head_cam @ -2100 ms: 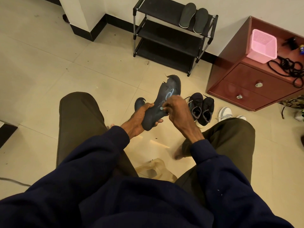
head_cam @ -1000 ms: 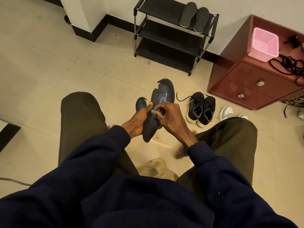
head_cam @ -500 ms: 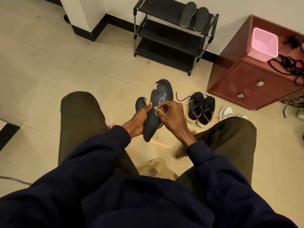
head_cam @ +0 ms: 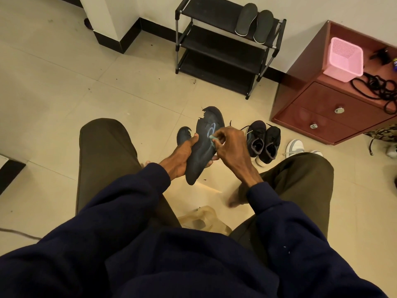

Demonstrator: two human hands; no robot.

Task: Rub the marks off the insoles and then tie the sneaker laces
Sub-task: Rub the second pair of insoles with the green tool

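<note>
Your left hand (head_cam: 182,154) grips dark insole (head_cam: 200,160), toe edge ragged; right hand (head_cam: 233,145) pinches small pale-green eraser (head_cam: 212,138) against it. Black sneaker pair (head_cam: 264,143) just right; beige tile floor (head_cam: 64,93) left.

Can't ID the small teal bit (head_cam: 212,137) pinched in the right hand (head_cam: 232,145), it's too tiny. 2nd insole (head_cam: 182,135) sits mostly behind the front insole (head_cam: 204,151) and the left hand (head_cam: 182,155). White sneakers (head_cam: 295,147) are half hidden by the right knee (head_cam: 300,168). Bare foot (head_cam: 236,198) is blurred. Cabinet (head_cam: 322,104) is clipped at the right edge.

place: home entryway | evidence: shoe rack (head_cam: 211,41), drawer cabinet (head_cam: 318,97), tiled floor (head_cam: 64,93)
</note>
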